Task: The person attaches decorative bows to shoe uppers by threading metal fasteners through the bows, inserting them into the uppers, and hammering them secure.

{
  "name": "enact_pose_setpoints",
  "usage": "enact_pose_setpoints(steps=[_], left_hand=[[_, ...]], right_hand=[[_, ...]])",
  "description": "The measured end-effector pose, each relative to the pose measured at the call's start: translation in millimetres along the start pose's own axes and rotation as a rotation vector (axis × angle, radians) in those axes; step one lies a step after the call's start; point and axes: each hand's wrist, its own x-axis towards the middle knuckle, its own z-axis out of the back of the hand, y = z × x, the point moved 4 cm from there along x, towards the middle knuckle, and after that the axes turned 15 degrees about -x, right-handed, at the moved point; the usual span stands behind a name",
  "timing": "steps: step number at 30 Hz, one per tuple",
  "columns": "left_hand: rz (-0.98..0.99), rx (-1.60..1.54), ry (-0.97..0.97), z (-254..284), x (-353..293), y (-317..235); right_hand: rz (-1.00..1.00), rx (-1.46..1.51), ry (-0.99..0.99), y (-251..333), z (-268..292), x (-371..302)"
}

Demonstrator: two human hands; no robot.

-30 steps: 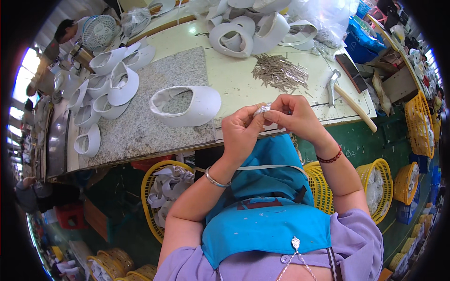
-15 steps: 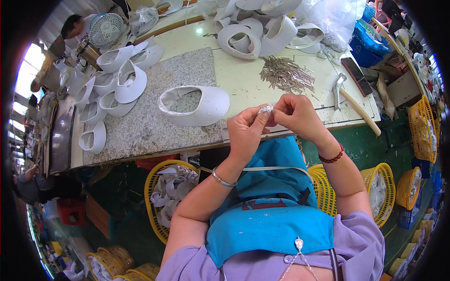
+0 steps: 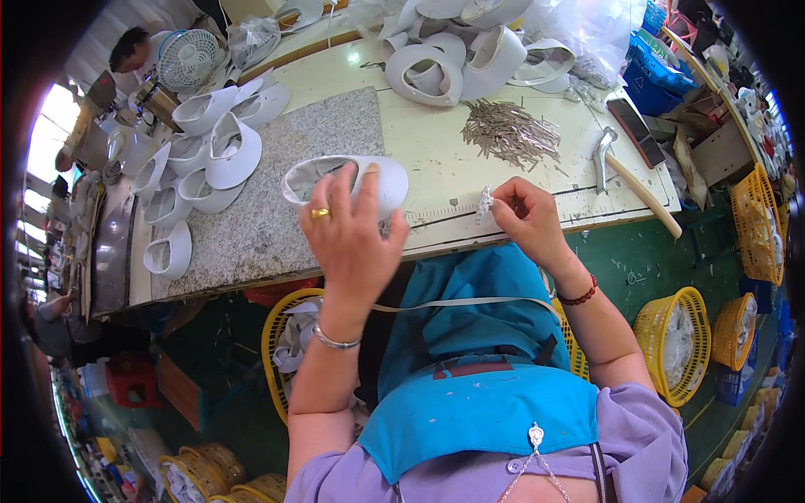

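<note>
A white shoe upper (image 3: 392, 186), rounded with a large opening, lies at the edge of a speckled stone slab on the worktable. My left hand (image 3: 348, 230) is open over its near side with fingers spread, covering part of it; whether the fingertips touch it I cannot tell. To the right, near the table's front edge, my right hand (image 3: 527, 220) pinches a small sparkling ornament (image 3: 485, 205) between thumb and fingers. Beyond that hand lies a heap of thin metal strips (image 3: 510, 132).
More white uppers stand on the slab's left (image 3: 234, 151) and at the back (image 3: 423, 74). A wooden-handled hammer (image 3: 641, 197) and a phone (image 3: 635, 126) lie at the right. Yellow baskets (image 3: 671, 348) stand on the green floor. A person bends near a fan (image 3: 188, 60) at far left.
My left hand has let go of the ornament and moved left over the white upper, its fingers spreading. My right hand keeps the ornament, moving slightly.
</note>
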Motion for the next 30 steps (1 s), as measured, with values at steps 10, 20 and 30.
enact_pose_setpoints(steps=[10, 20, 30], left_hand=[[0.106, -0.008, 0.244, -13, -1, 25], [0.15, 0.01, 0.369, -13, 11, 24], [0.194, -0.127, 0.34, -11, 5, 31]], right_hand=[[0.078, -0.053, 0.009, 4, -8, -8], [0.115, -0.131, 0.034, 7, -8, -9], [0.133, -0.105, 0.034, 5, -8, -8]])
